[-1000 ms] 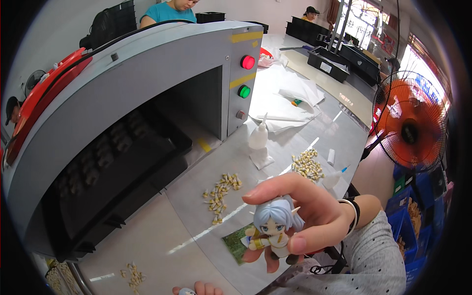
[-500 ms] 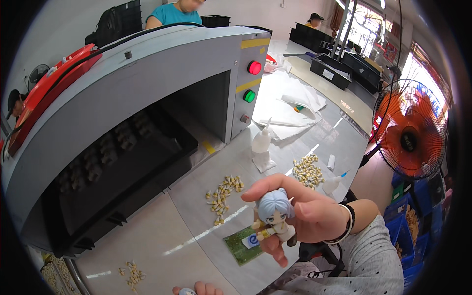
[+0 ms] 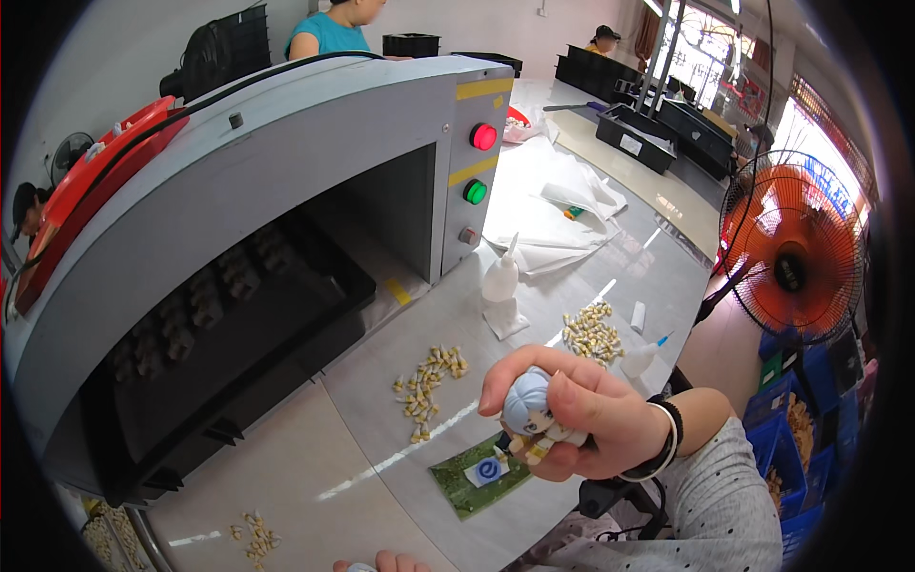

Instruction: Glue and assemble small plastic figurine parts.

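Observation:
My right hand [image 3: 600, 419] is closed round a small figurine [image 3: 529, 402] with pale blue hair and a white-and-gold outfit, its thumb pressed near the head. Just below lies a green rectangular mat [image 3: 464, 498] bearing a white patch with a blue curl [image 3: 489, 470]. At the bottom edge my left hand [image 3: 396, 562] shows only its curled fingers, beside a pale rounded thing [image 3: 361, 567] mostly cut off by the frame. Small yellow-and-white parts lie in a pile [image 3: 429, 386] left of the right hand and in another pile [image 3: 592, 334] beyond it.
A grey machine [image 3: 286, 143] with a dark opening fills the left; a black tray [image 3: 238, 353] of parts sits inside. A white squeeze bottle [image 3: 500, 278], a second bottle [image 3: 640, 359] and white sheets [image 3: 543, 210] occupy the table. An orange fan [image 3: 793, 257] stands right. A person [image 3: 334, 33] is behind the machine.
My right hand has turned the figurine and wrapped its fingers and thumb more closely round it, covering more of its body. The view has shifted slightly.

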`<control>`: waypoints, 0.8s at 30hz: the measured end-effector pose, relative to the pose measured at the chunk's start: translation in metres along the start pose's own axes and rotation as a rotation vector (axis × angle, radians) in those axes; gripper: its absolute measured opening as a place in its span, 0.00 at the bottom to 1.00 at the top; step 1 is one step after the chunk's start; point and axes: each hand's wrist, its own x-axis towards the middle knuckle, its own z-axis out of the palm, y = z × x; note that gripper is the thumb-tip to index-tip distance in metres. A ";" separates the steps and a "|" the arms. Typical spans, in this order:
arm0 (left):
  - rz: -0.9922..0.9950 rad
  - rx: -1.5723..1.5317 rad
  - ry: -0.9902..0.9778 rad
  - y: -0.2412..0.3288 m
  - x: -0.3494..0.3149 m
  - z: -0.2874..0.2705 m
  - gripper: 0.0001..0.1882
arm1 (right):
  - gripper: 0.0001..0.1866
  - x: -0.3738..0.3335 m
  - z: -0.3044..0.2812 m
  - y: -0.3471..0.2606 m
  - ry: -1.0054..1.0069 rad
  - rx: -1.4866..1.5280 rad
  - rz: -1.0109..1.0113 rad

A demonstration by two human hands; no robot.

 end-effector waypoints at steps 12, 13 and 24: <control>-0.025 -0.036 0.023 0.004 -0.008 -0.002 0.13 | 0.19 -0.004 0.003 0.004 0.134 -0.006 0.051; -0.031 -0.035 0.049 0.004 -0.008 -0.002 0.11 | 0.22 -0.003 0.001 0.004 0.135 -0.028 0.066; -0.030 -0.026 0.067 0.001 -0.003 0.000 0.06 | 0.19 0.007 0.004 -0.003 0.122 0.008 0.168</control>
